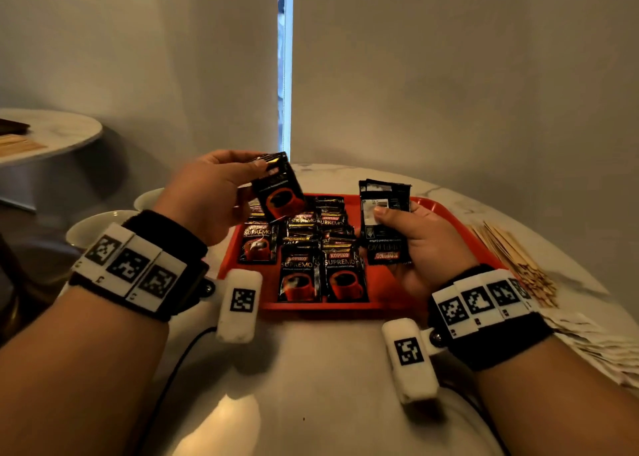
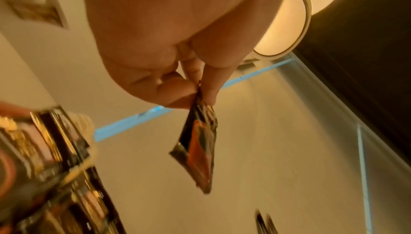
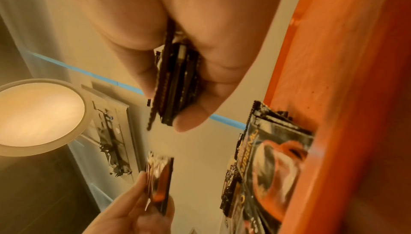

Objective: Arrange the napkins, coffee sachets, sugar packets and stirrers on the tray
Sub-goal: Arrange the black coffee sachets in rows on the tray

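Pale curtains (image 1: 173, 58), bright window gap (image 1: 285, 75), second marble table (image 1: 52, 134) at left

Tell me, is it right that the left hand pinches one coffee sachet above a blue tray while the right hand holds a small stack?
Nearly: the tray is red, not blue, as the head view shows. The left hand does pinch one sachet above it, and the right hand holds a small stack.
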Action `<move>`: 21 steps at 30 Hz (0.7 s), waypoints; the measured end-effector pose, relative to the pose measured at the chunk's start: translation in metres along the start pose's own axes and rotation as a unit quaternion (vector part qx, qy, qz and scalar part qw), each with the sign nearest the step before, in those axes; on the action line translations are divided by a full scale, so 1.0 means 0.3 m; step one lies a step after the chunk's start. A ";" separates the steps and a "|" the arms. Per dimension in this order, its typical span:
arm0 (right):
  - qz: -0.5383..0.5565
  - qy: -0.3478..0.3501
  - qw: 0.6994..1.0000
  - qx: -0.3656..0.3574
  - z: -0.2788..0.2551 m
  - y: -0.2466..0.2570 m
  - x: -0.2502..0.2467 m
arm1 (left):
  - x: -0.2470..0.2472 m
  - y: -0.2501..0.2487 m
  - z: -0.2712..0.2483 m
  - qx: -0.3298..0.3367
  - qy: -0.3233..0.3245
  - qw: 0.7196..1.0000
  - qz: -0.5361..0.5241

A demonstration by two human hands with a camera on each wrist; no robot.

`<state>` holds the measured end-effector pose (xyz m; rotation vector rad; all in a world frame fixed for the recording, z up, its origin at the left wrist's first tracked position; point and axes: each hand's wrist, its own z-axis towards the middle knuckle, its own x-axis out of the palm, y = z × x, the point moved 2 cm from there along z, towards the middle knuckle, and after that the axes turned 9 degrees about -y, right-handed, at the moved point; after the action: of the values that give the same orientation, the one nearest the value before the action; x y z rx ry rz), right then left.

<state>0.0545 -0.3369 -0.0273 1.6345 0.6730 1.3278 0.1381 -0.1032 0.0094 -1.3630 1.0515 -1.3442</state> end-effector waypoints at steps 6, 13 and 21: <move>0.007 -0.071 0.997 0.041 0.058 -0.029 -0.073 | -0.043 0.025 0.028 -0.067 -0.010 0.994 0.086; -0.013 -0.098 0.992 0.083 0.089 -0.062 -0.101 | -0.055 0.075 0.056 -0.122 0.014 0.974 0.189; -0.013 -0.077 0.992 0.099 0.093 -0.070 -0.102 | -0.056 0.070 0.037 -0.154 0.010 0.957 0.247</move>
<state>0.0752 -0.3616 -0.0607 1.8594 0.7492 1.1313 0.1492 -0.0909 -0.0142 -1.1922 1.5436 -0.8479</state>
